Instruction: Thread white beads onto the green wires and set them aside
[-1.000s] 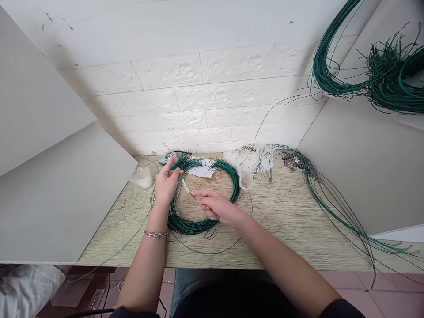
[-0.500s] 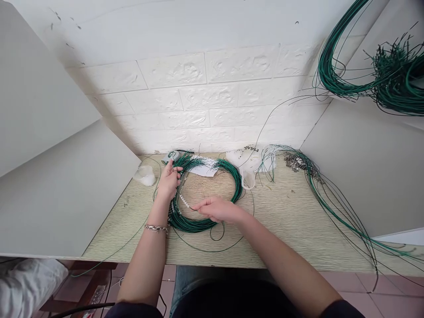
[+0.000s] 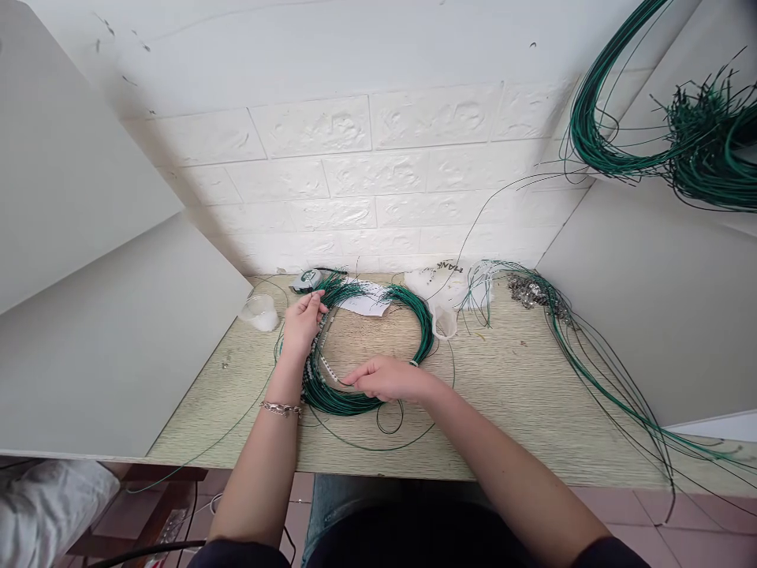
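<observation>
A large coil of green wire (image 3: 340, 402) lies on the table, with small white pieces strung along its left side. My right hand (image 3: 387, 379) is over the coil's lower inner edge, thumb and forefinger pinching a thin green wire. White beads (image 3: 329, 368) sit in a row on that wire just left of the fingertips. My left hand (image 3: 303, 322) is at the coil's upper left, by the loose wire ends (image 3: 343, 290). Its thumb and forefinger are pressed together; what is between them is too small to make out.
A tape measure (image 3: 307, 281) and a plastic cup (image 3: 260, 313) stand at the back left. Behind the coil lie paper (image 3: 370, 298), a white plastic bag (image 3: 434, 280) and a metal-piece pile (image 3: 526, 290). Another wire coil (image 3: 597, 142) hangs upper right. Panels (image 3: 118, 339) flank the table.
My left hand's fingers have closed from a looser, stretched pose into a pinch, uncovering the tape measure. My right hand and the beaded wire have shifted slightly toward me.
</observation>
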Demonstrator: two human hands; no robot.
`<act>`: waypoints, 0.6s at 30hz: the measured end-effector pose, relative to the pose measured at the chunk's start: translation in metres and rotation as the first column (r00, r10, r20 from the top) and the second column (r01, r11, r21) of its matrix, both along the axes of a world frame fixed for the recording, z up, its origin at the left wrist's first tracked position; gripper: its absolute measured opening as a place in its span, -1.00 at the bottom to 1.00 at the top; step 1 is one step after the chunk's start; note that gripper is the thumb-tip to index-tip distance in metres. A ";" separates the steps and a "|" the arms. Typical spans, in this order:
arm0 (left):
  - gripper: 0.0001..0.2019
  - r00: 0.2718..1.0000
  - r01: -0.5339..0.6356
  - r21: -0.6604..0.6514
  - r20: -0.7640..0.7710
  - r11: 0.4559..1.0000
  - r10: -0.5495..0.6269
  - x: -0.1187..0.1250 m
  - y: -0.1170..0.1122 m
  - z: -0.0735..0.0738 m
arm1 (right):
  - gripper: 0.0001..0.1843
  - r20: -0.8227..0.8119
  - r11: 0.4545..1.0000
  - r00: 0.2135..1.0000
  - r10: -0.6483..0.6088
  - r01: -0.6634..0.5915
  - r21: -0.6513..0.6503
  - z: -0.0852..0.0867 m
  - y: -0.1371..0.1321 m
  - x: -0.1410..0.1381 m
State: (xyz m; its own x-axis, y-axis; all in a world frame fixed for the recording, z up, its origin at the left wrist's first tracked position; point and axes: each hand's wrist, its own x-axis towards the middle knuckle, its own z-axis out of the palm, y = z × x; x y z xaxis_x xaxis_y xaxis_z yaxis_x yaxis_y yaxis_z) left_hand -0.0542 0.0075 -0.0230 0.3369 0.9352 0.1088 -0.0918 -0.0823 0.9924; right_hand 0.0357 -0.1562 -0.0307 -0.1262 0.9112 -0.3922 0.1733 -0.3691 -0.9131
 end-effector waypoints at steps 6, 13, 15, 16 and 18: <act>-0.72 0.988 0.000 -0.160 0.152 0.987 0.024 -0.003 0.003 0.005 | -0.59 0.010 1.000 1.000 -0.011 0.011 -0.010 0.004 -0.001 0.000; -0.91 0.877 -0.061 -0.189 0.459 0.980 0.143 -0.007 0.011 0.006 | -0.80 -0.158 0.995 0.983 -0.095 0.098 0.011 0.004 -0.001 0.006; -0.95 0.843 -0.052 -0.220 0.513 0.974 0.161 -0.010 0.013 0.006 | -0.86 -0.195 0.984 0.965 -0.178 0.178 -0.016 0.004 0.000 0.007; -0.97 0.831 -0.046 -0.241 0.529 0.970 0.171 -0.011 0.014 0.005 | -0.87 -0.204 0.975 0.953 -0.223 0.222 -0.031 0.005 0.001 0.008; -0.98 0.812 -0.043 -0.285 0.548 0.957 0.200 -0.012 0.016 0.005 | -0.88 -0.209 0.953 0.930 -0.301 0.299 -0.042 0.005 0.002 0.008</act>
State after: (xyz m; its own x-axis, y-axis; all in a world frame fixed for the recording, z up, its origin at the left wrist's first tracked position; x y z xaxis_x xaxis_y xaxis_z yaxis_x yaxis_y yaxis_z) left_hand -0.0664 0.0234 -0.0176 0.1697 0.9855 0.0035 -0.6488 0.1090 0.7531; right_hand 0.0441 -0.1542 -0.0253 0.0723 0.9157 -0.3953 -0.1427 -0.3827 -0.9128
